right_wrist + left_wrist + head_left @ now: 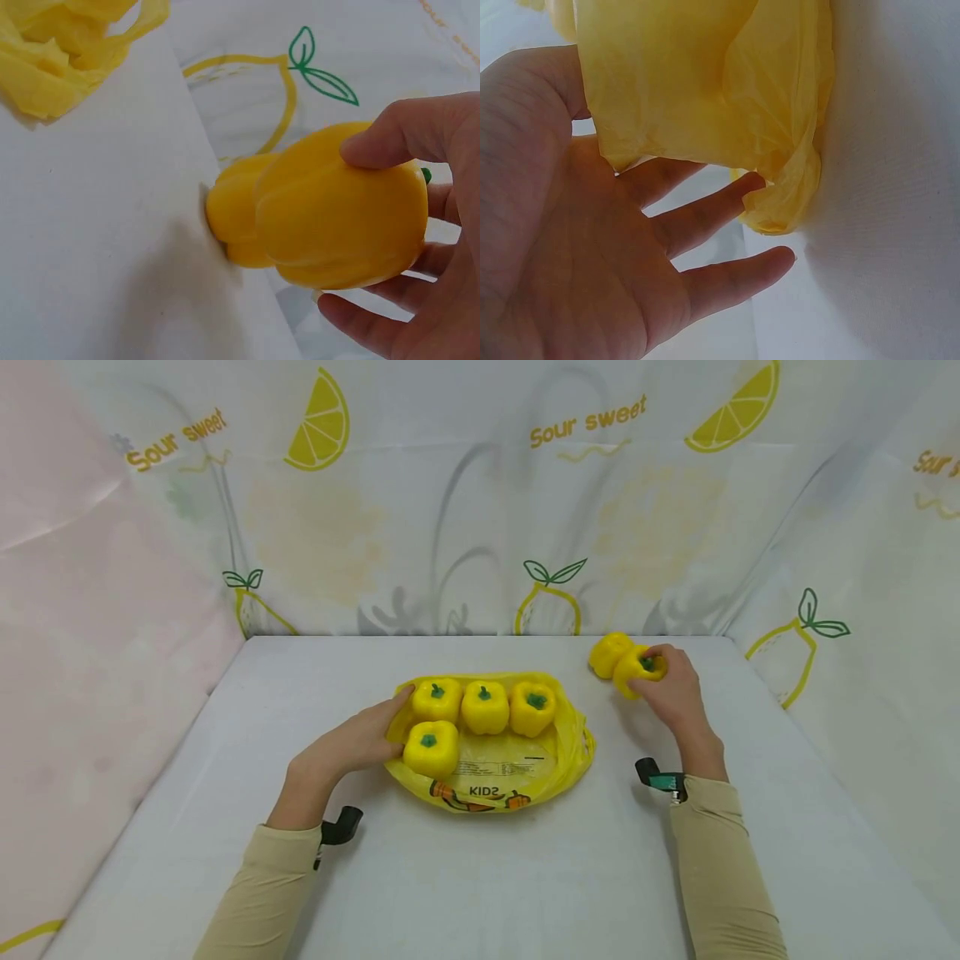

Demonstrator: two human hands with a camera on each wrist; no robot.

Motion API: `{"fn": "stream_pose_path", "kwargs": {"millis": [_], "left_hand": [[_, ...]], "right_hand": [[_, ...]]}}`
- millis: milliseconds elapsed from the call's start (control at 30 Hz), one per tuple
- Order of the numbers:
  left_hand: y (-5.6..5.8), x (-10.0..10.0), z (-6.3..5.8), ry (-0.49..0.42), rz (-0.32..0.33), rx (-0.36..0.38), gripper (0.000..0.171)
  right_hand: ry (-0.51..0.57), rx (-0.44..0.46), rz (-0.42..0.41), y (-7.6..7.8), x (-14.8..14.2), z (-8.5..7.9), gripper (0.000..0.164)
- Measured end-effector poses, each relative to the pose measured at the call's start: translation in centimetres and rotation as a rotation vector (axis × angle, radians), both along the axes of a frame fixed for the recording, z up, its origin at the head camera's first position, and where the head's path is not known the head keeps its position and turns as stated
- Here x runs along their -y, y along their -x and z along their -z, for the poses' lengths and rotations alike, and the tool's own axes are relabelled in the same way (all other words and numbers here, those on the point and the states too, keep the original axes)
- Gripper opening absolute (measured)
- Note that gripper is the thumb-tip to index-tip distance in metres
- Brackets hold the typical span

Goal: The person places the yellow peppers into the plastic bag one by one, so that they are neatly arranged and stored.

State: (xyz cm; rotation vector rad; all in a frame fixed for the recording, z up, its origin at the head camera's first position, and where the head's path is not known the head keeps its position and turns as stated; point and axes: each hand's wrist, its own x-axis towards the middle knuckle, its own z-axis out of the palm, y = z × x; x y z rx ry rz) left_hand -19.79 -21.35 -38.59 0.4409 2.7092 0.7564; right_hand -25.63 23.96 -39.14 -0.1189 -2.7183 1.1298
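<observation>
My right hand (pixel 675 685) grips a yellow bell pepper (pixel 337 210), thumb on one side and fingers on the other. Right beside it, a second yellow bell pepper (pixel 609 653) stands on the table. At the left end of an open yellow plastic bag (pixel 572 752) is my left hand (pixel 356 739), its fingers spread. Its thumb and index finger pass behind the bag's edge in the left wrist view, hiding their tips. Several yellow bell peppers sit in the bag, three in a back row (pixel 486 708) and one front-left pepper (pixel 431 750).
A white-covered table (pixel 487 877) lies under everything. Behind it hangs a white curtain (pixel 465 485) printed with lemons, close to the two peppers at the right. Gathered folds of the bag bunch up at its right end.
</observation>
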Motion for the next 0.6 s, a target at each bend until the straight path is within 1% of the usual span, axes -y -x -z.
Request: {"fn": "stream_pose_path", "kwargs": {"millis": [200,367,467,600], "left_hand": [[0.0,0.0,0.1,-0.01,-0.003,0.003,0.089],[0.0,0.0,0.1,0.0,-0.014,0.015,0.09],[0.0,0.0,0.0,0.005,-0.014,0.013,0.09],[-0.1,0.0,-0.1,0.002,-0.005,0.004,0.089]], "right_hand": [[0.026,-0.075,-0.087,-0.6,0.6,-1.6,0.049],[0.044,-0.09,-0.171,-1.3,1.5,-2.8,0.048],[0.058,-0.1,-0.22,-1.6,2.1,-3.1,0.047],[0.082,-0.136,-0.297,-1.7,2.9,-3.4,0.045]]}}
